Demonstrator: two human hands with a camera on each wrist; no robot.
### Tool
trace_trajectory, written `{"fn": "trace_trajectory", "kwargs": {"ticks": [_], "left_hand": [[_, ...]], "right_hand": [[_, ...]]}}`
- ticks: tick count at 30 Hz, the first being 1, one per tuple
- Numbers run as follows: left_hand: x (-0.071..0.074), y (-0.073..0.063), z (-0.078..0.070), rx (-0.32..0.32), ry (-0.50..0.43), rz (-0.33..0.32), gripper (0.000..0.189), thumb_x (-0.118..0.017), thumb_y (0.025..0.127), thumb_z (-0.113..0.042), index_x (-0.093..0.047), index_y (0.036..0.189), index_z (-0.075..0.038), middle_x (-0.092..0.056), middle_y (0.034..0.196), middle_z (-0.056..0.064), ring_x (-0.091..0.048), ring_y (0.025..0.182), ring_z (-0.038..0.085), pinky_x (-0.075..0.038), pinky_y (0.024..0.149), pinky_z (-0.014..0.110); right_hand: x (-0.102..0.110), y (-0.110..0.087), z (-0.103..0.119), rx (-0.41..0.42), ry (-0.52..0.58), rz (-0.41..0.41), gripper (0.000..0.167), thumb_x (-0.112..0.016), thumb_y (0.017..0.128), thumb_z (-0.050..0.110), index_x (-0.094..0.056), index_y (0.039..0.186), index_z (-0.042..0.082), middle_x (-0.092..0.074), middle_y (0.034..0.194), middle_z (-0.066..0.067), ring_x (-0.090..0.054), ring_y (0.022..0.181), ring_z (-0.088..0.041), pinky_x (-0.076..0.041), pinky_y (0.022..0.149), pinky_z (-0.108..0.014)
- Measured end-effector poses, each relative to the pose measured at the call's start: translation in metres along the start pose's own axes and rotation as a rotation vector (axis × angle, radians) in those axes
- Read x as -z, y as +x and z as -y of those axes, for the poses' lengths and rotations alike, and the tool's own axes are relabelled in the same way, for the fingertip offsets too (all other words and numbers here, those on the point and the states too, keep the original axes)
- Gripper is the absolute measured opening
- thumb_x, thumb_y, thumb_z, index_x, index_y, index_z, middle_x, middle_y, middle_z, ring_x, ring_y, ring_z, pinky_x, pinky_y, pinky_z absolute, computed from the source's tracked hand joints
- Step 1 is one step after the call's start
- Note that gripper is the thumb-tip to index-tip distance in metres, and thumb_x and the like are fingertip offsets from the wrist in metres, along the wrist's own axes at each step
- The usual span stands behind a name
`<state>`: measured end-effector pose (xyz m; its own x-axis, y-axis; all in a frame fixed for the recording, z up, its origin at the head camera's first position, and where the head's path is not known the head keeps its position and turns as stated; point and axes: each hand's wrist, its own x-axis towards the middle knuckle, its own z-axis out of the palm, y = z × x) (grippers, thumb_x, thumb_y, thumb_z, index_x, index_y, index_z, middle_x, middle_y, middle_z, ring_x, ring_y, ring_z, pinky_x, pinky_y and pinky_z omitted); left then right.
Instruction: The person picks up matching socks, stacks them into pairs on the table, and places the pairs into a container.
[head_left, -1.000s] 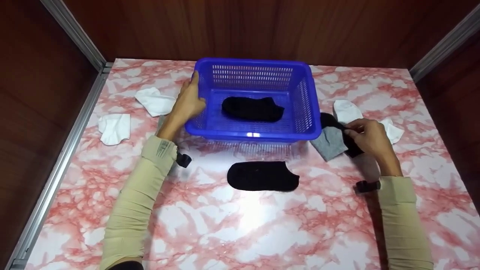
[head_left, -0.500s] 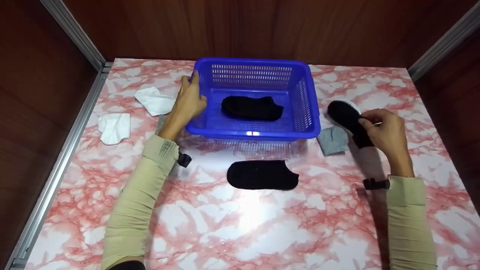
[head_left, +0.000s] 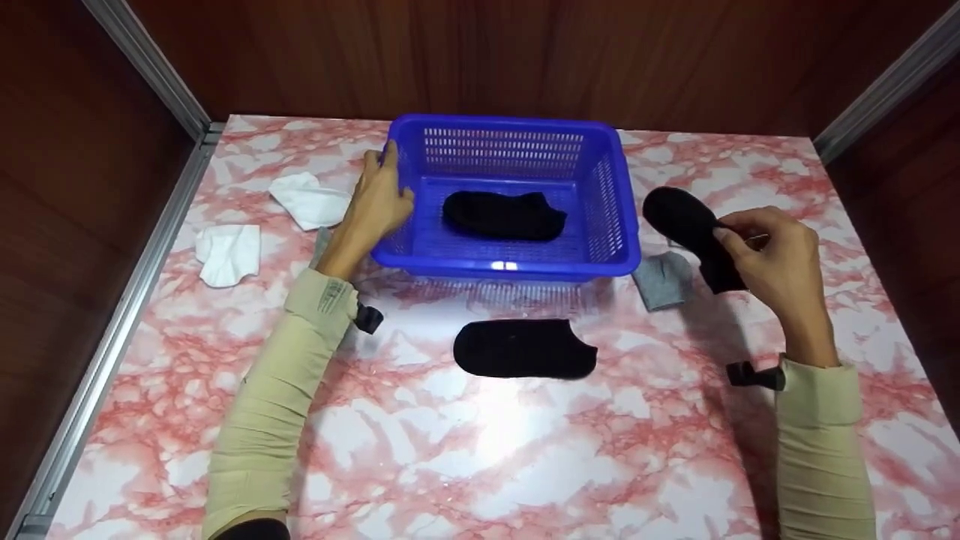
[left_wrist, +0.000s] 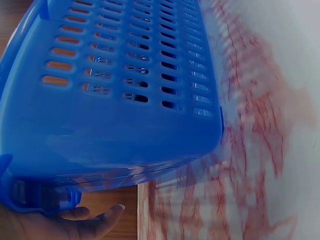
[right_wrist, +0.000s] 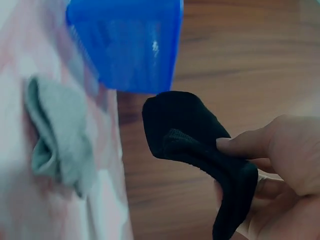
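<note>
A blue plastic basket with slotted walls stands at the back of the table. My left hand grips its left rim, thumb over the inner side; fingers show beyond the rim in the left wrist view. Inside the basket lies a black sock. To the right, my right hand pinches another black sock between thumb and fingers, held above the table. A third black sock lies flat in front of the basket. Beside the basket's right front corner is a folded grey sock.
Two white socks, one nearer and one farther, lie at the left. A grey sock is partly hidden by the left forearm. Wooden panels enclose the marbled red-and-white table at the back and sides.
My right hand has drawn the black sock away from the grey sock and lifted it, moving right and slightly back. It now covers the white socks there. My left hand stays on the basket.
</note>
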<state>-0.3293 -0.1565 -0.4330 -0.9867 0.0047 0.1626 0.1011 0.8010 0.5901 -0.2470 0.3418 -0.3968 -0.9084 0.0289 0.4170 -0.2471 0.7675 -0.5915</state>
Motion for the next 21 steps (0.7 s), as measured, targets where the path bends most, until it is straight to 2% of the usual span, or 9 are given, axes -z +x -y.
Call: {"fn": "trace_trajectory", "kwargs": {"ticks": [10, 14, 18, 21], "left_hand": [[-0.001, 0.001, 0.003, 0.010, 0.007, 0.003, 0.077, -0.057, 0.097, -0.011, -0.022, 0.164, 0.004, -0.040, 0.153, 0.033, -0.058, 0.130, 0.048, -0.048, 0.114, 0.051], [0.000, 0.002, 0.003, 0.021, -0.002, 0.014, 0.078, -0.056, 0.098, -0.012, -0.020, 0.165, 0.003, -0.040, 0.154, 0.030, -0.056, 0.133, 0.045, -0.047, 0.116, 0.050], [0.000, 0.003, 0.002, 0.021, -0.008, 0.000, 0.076, -0.056, 0.099, -0.013, -0.023, 0.164, 0.004, -0.040, 0.154, 0.030, -0.054, 0.136, 0.045, -0.045, 0.118, 0.049], [0.001, 0.001, -0.001, -0.005, 0.004, -0.058, 0.068, -0.057, 0.099, -0.014, -0.034, 0.161, 0.004, -0.041, 0.154, 0.030, -0.051, 0.138, 0.047, -0.044, 0.119, 0.052]], "right_hand": [[0.002, -0.017, 0.044, 0.194, 0.050, -0.013, 0.009, -0.080, 0.092, 0.008, -0.082, 0.100, 0.006, -0.063, 0.088, 0.015, -0.060, 0.078, 0.018, -0.045, 0.076, -0.002], [0.001, -0.025, 0.058, 0.266, 0.072, -0.012, 0.009, -0.081, 0.089, 0.002, -0.081, 0.098, 0.004, -0.068, 0.086, 0.003, -0.060, 0.079, 0.014, -0.047, 0.075, -0.003], [-0.004, -0.036, 0.072, 0.327, 0.107, 0.047, 0.011, -0.080, 0.088, -0.004, -0.081, 0.097, 0.003, -0.072, 0.085, -0.006, -0.059, 0.081, 0.008, -0.048, 0.075, -0.004], [-0.009, -0.045, 0.083, 0.363, 0.128, 0.118, 0.016, -0.080, 0.086, -0.007, -0.080, 0.098, 0.003, -0.074, 0.087, -0.007, -0.060, 0.081, 0.005, -0.050, 0.076, -0.005]]}}
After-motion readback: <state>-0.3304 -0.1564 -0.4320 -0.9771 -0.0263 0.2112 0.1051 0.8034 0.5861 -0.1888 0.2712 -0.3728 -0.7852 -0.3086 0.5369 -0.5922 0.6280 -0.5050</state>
